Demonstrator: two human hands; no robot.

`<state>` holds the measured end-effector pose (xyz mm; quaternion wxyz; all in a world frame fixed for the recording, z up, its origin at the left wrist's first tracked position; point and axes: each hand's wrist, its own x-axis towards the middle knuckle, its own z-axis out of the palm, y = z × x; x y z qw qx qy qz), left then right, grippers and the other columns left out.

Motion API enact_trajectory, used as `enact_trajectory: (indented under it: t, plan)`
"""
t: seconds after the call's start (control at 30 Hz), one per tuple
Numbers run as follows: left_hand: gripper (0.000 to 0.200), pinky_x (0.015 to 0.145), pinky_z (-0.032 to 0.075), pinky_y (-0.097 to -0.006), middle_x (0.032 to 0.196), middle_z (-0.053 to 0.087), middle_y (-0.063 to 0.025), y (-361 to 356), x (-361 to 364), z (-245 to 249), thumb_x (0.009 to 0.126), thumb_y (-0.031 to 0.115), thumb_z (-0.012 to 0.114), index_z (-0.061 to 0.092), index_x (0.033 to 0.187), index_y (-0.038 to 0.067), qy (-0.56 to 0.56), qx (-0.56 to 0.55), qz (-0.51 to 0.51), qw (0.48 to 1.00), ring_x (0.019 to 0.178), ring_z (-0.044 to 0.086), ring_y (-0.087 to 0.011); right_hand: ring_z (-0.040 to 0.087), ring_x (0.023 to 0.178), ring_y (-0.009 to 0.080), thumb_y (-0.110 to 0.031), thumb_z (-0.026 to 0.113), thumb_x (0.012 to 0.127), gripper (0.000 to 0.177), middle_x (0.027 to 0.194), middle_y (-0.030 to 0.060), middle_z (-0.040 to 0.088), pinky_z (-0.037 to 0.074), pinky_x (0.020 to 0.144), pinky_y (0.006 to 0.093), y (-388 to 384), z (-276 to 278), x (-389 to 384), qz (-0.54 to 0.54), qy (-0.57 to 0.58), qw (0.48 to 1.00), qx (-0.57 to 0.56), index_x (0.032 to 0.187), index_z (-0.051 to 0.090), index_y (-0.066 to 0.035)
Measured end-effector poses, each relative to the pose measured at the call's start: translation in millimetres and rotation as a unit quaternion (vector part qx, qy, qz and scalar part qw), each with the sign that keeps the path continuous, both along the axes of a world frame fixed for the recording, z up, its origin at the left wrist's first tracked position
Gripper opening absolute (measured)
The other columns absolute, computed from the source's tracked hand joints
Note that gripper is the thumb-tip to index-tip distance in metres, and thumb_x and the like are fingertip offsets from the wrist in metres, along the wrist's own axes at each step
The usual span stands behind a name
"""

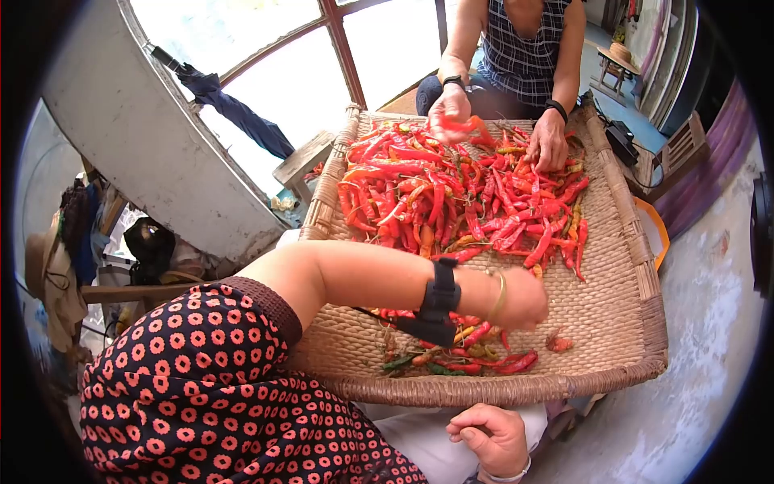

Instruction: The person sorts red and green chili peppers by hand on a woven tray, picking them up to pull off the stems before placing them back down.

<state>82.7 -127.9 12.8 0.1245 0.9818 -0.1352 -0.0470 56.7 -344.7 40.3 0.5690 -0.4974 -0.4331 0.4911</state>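
A woven tray (516,395) holds a heap of red chili peppers (484,194). My left hand (520,300) reaches across over the near half of the tray. It looks curled and rounded, and its fingers and anything in them are hidden. Beneath that forearm lies a smaller group of red, yellowish and green chilies (476,359). A broken, dull orange chili piece (558,342) sits apart to the right. My right hand (493,436) is just outside the near rim, above light-coloured cloth. Its fingers are curled in with the thumb against them, and what they hold, if anything, does not show.
Across the tray a person sits; one hand (451,117) holds a red chili, the other (548,143) touches the heap. A folded dark umbrella (234,105) hangs by the window. Right of the tray are a wooden crate (681,153) and an orange-rimmed object (655,230).
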Motion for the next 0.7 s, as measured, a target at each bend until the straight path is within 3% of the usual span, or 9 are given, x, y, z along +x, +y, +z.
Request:
enact_trajectory:
  t: [0.07, 0.1, 0.23, 0.37, 0.43, 0.53, 0.7]
  plan:
    - [0.024, 0.052, 0.049, -0.0401, 0.067, 0.059, -0.0099, -34.9, -8.2, -5.2, 0.073, 0.026, 0.056, 0.062, 0.070, 0.004, 0.064, 0.015, -0.012, 0.998, 0.062, 0.061, -0.0275, 0.055, 0.062, 0.0110, -0.001, 0.056, 0.079, 0.009, 0.075, 0.0065, 0.059, 0.044, 0.056, 0.0215, -0.1, -0.6, -0.4, 0.001, -0.006, 1.000, 0.001, 0.085, 0.060, 0.004]
    - [0.025, 0.054, 0.049, -0.0394, 0.073, 0.060, -0.0108, -46.5, -8.2, -9.2, 0.073, 0.026, 0.057, 0.063, 0.076, 0.003, 0.102, 0.010, -0.002, 0.995, 0.065, 0.062, -0.0271, 0.055, 0.062, 0.0108, -0.001, 0.056, 0.079, 0.009, 0.074, 0.0064, 0.059, 0.044, 0.056, 0.0214, 0.0, 0.5, -0.8, -0.001, 0.004, 1.000, -0.006, 0.085, 0.060, 0.004]
    - [0.025, 0.060, 0.050, -0.0377, 0.086, 0.059, -0.0133, -53.8, -10.9, -21.0, 0.073, 0.024, 0.058, 0.059, 0.087, 0.003, 0.084, -0.043, 0.059, 0.994, 0.073, 0.062, -0.0275, 0.054, 0.063, 0.0102, 0.000, 0.055, 0.079, 0.009, 0.074, 0.0061, 0.059, 0.044, 0.057, 0.0213, -0.4, 2.4, -0.5, -0.003, 0.013, 1.000, -0.016, 0.086, 0.060, 0.003]
    - [0.022, 0.060, 0.049, -0.0393, 0.085, 0.060, -0.0113, -49.7, -13.9, -32.6, 0.073, 0.023, 0.058, 0.060, 0.085, 0.005, 0.021, -0.074, 0.089, 0.993, 0.073, 0.062, -0.0278, 0.054, 0.062, 0.0103, 0.000, 0.055, 0.079, 0.009, 0.074, 0.0059, 0.059, 0.044, 0.057, 0.0212, -0.9, 1.8, -0.1, -0.001, 0.015, 1.000, -0.018, 0.085, 0.060, 0.003]
    - [0.020, 0.062, 0.048, -0.0407, 0.081, 0.062, -0.0104, -43.4, -11.0, -29.9, 0.073, 0.026, 0.058, 0.062, 0.083, 0.009, 0.114, -0.078, 0.074, 0.988, 0.072, 0.061, -0.0285, 0.054, 0.062, 0.0104, 0.000, 0.055, 0.079, 0.009, 0.074, 0.0058, 0.059, 0.044, 0.057, 0.0213, -0.4, 2.1, 0.0, 0.003, -0.004, 1.000, -0.007, 0.086, 0.060, 0.003]
    - [0.019, 0.064, 0.047, -0.0413, 0.075, 0.062, -0.0114, -34.7, -10.9, -16.7, 0.074, 0.027, 0.057, 0.064, 0.079, 0.010, 0.119, -0.111, 0.115, 0.980, 0.072, 0.060, -0.0298, 0.054, 0.062, 0.0107, 0.000, 0.055, 0.079, 0.009, 0.074, 0.0059, 0.059, 0.044, 0.057, 0.0215, -0.4, 2.7, 0.0, 0.003, -0.002, 1.000, -0.005, 0.086, 0.060, 0.003]
    - [0.021, 0.064, 0.046, -0.0408, 0.073, 0.061, -0.0145, 1.2, -4.5, -1.2, 0.076, 0.025, 0.054, 0.063, 0.077, 0.007, 0.085, -0.190, 0.087, 0.974, 0.071, 0.059, -0.0320, 0.055, 0.062, 0.0108, 0.000, 0.055, 0.079, 0.009, 0.075, 0.0062, 0.059, 0.044, 0.057, 0.0216, -1.4, 3.0, 0.1, 0.000, -0.006, 1.000, -0.001, 0.086, 0.060, 0.003]
